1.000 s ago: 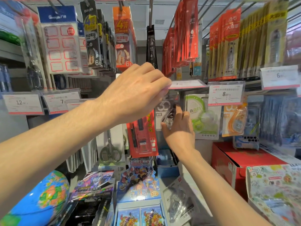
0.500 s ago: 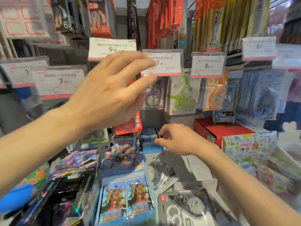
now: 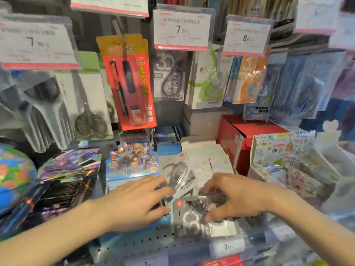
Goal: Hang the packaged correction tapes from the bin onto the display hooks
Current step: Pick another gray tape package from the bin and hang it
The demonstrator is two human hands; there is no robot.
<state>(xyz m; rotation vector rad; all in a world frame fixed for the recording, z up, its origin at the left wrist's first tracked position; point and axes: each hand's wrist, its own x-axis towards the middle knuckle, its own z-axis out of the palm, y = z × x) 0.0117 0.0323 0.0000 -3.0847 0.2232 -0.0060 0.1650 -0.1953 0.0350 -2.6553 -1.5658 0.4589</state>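
Several packaged correction tapes lie in a white cardboard bin (image 3: pixel 199 145) on the shelf. My right hand (image 3: pixel 238 196) curls over the nearest grey correction tape package (image 3: pixel 192 223), thumb below and fingertips on its top edge. My left hand (image 3: pixel 134 202) reaches in from the left with fingers stretched out, its tips touching the packages beside a second correction tape package (image 3: pixel 177 172). One grey correction tape (image 3: pixel 171 79) hangs on the display hook under the 7.90 price tag (image 3: pixel 182 29).
Red pen packs (image 3: pixel 128 81) and scissors (image 3: pixel 90 112) hang to the left, green (image 3: pixel 209 79) and orange tape packs (image 3: pixel 249 79) to the right. A red box (image 3: pixel 247 139), a sticker box (image 3: pixel 278 148), card boxes (image 3: pixel 132 160) and a globe (image 3: pixel 13 177) crowd the shelf.
Both hands came down from the hook and price tag to the bin. My right hand now grips a grey package, and the view has tilted downward.
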